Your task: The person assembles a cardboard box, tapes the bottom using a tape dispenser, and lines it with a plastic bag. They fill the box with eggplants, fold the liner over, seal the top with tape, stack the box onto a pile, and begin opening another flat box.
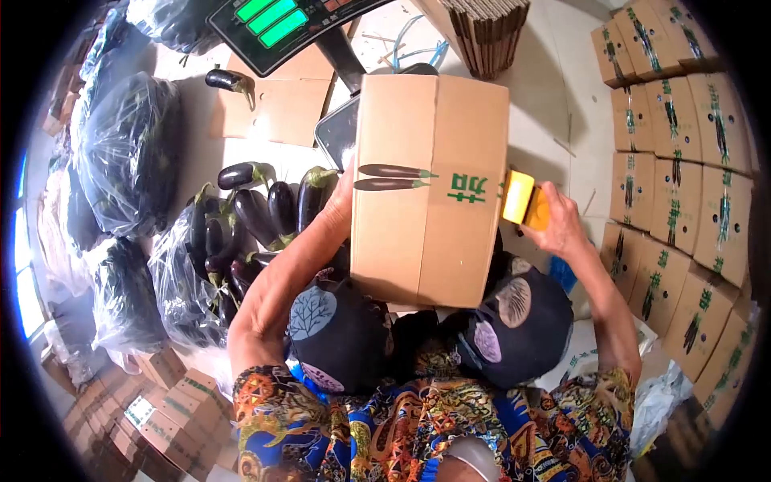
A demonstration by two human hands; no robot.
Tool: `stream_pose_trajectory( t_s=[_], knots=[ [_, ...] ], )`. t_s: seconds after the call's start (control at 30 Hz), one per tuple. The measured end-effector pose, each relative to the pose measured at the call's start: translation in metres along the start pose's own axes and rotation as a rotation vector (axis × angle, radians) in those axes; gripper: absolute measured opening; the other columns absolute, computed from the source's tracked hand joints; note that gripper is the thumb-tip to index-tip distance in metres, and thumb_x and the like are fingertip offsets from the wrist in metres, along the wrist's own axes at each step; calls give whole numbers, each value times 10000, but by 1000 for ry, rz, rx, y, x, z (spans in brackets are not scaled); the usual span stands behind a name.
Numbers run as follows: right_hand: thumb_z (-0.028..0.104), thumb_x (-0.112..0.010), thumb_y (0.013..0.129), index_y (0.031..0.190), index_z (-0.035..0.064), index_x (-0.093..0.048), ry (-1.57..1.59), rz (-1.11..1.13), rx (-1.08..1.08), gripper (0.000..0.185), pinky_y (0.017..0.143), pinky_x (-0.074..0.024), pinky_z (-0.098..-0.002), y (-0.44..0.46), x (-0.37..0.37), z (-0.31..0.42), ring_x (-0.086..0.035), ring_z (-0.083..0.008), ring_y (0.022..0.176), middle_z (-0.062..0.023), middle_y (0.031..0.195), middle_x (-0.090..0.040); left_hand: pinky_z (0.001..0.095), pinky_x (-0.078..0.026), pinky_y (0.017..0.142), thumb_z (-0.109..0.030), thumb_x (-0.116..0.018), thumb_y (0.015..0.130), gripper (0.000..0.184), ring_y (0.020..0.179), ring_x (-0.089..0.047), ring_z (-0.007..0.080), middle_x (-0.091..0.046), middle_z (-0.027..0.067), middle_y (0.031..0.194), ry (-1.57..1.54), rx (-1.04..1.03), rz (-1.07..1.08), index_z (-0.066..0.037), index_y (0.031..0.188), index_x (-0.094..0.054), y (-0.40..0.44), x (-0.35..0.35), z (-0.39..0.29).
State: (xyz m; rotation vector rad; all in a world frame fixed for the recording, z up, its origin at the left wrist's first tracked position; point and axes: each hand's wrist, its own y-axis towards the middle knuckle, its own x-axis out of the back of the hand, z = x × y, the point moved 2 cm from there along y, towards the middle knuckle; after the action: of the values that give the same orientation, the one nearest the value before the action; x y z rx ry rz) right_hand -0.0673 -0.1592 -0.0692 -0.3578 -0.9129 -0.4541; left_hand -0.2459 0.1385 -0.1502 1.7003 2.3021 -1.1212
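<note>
A closed cardboard box (462,120) printed with dark eggplants and green characters stands in front of me, above my knees. My left hand (347,189) is against the box's left side, its fingers mostly hidden by the box. At the right side of the box, my right hand (556,221) is closed around a yellow tape dispenser (520,198), which touches or nearly touches the box's edge. Loose eggplants (255,217) lie to the left of my left forearm, some beside a clear plastic bag (178,277).
Behind the box is a scale with a green-lit display (269,20). Flattened cardboard (486,36) stands at the top. Stacked boxes (675,185) line the right side. Large plastic bags of eggplants (128,153) fill the left, with more boxes (181,418) at lower left.
</note>
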Motion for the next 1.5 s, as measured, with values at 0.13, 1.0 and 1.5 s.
stream_pose_trajectory(
  t_s=[0.13, 1.0, 1.5],
  knots=[
    [102, -831, 622, 1063, 31, -437, -104, 61, 46, 595, 725, -545, -455, -6, 53, 47, -654, -405, 828, -201, 888, -612, 332, -568, 820, -349, -440, 1021, 458, 918, -682, 205, -673, 141, 1113, 226, 66, 58, 1, 1304, -529, 7, -22, -9],
    [225, -738, 762, 1083, -6, -481, -309, 189, 130, 472, 704, -557, -468, 81, 33, 154, -681, -371, 802, -222, 820, -657, 319, -407, 1001, -450, -469, 994, 555, 1134, -573, 227, -642, 152, 1203, 742, -209, -304, -59, 1387, -489, -29, 29, -89],
    [222, -834, 681, 1089, 26, -414, 21, 134, -31, 618, 703, -538, -481, 17, -44, -1, -633, -449, 811, -234, 903, -621, 304, -455, 911, -570, -595, 883, 696, 1023, -582, 173, -626, 113, 1126, 106, 73, -268, -12, 1296, -549, -20, 49, -61]
  ],
)
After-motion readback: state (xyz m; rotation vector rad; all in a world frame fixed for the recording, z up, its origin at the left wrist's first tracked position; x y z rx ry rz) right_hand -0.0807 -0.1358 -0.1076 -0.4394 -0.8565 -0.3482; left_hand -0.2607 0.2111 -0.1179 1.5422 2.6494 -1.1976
